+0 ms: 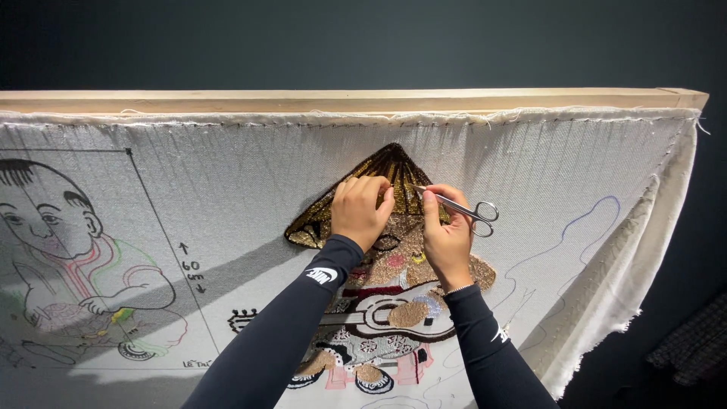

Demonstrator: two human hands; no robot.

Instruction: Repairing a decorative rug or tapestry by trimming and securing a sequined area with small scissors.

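A white canvas (227, 174) is stretched on a wooden frame (348, 100). At its middle is a tufted figure with a gold and brown cone-shaped hat (390, 167) and a guitar (386, 312). My left hand (360, 208) rests with curled fingers on the hat's lower edge. My right hand (447, 238) holds small silver scissors (468, 209), their tips pointing left onto the hat beside my left fingers. Both arms wear dark long sleeves.
A drawn outline of a seated child (68, 250) with coloured lines fills the canvas's left part, inside a ruled box with an arrow mark. Loose cloth (644, 257) hangs off the frame's right side. A dark wall lies behind.
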